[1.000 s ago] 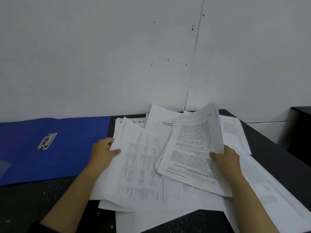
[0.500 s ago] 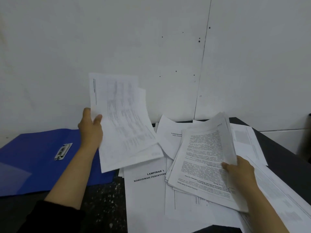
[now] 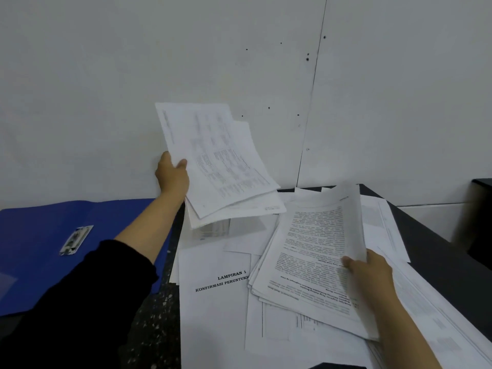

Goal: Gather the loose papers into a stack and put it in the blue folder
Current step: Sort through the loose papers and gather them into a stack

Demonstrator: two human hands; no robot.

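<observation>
Left hand [image 3: 171,173] has lifted a few printed white sheets [image 3: 213,161] off the tabletop, frame centre. Right hand [image 3: 368,272] still grips thick paper bundle [image 3: 311,251]. Open blue plastic folder [image 3: 34,243] at left, unfilled; gathering ongoing.

Pale grey wall [image 3: 159,62] beyond the hands, vertical panel seam [image 3: 314,102] with small dark specks, dark speckled desk [image 3: 157,328] beneath, black furniture edge [image 3: 480,219] far right, dim even light
</observation>
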